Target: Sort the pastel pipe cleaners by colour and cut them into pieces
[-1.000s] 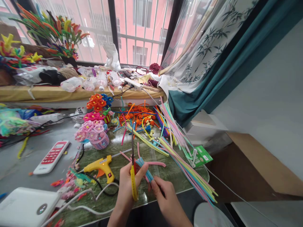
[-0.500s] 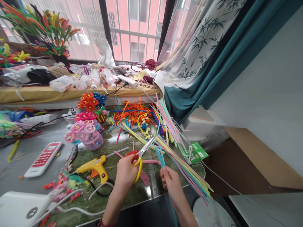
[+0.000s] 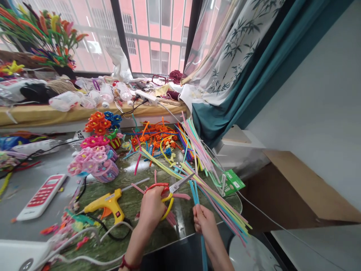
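Note:
My left hand (image 3: 153, 207) is closed around the scissors (image 3: 176, 185), which have one red and one yellow handle; their blades point right, toward the tops of some blue pipe cleaners (image 3: 194, 192). My right hand (image 3: 203, 218) is closed on that blue bundle, its upper ends sticking up above the fist and the rest hanging below the table edge. Short pink pipe cleaners (image 3: 170, 217) lie beside and partly behind my left hand. Just beyond my right hand, a long bundle of pink, yellow and blue pipe cleaners (image 3: 222, 205) stretches across the table corner.
A yellow glue gun (image 3: 108, 205) with its cord lies left of my left hand. Farther left are a white remote (image 3: 42, 195) and a pink flower pot (image 3: 105, 169). Orange pieces (image 3: 158, 133) are heaped at the back. A green card (image 3: 232, 182) lies at the right edge.
The scissors have turned from pointing up and right to lying flatter, their blades now nearer the blue pipe cleaners' tops. The whole view has shifted slightly.

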A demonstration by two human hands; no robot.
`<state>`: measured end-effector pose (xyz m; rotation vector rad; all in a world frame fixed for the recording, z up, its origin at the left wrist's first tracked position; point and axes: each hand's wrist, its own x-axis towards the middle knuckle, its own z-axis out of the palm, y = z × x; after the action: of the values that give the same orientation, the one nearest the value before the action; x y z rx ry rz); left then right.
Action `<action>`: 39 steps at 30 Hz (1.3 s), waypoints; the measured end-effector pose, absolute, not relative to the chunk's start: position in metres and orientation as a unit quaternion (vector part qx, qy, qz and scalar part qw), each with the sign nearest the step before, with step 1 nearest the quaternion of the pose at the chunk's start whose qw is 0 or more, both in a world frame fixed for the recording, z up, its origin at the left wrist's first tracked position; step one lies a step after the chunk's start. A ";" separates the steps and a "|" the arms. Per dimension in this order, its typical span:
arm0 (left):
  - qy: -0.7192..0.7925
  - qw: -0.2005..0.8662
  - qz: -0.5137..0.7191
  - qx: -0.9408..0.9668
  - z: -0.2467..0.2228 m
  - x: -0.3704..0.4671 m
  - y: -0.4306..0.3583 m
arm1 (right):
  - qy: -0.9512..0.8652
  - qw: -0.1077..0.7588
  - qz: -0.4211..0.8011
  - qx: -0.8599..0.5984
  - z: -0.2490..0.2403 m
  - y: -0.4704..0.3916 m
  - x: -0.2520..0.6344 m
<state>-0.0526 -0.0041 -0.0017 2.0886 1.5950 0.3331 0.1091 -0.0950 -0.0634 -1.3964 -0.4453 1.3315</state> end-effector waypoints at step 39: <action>0.628 0.350 0.359 0.595 0.015 -0.031 0.007 | -0.390 0.541 0.285 -0.688 -0.015 -0.069 0.089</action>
<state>-0.0310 0.0075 0.0151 1.5410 1.6279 0.9299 0.0889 -0.0687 -0.0148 -1.6353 -0.9255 0.6771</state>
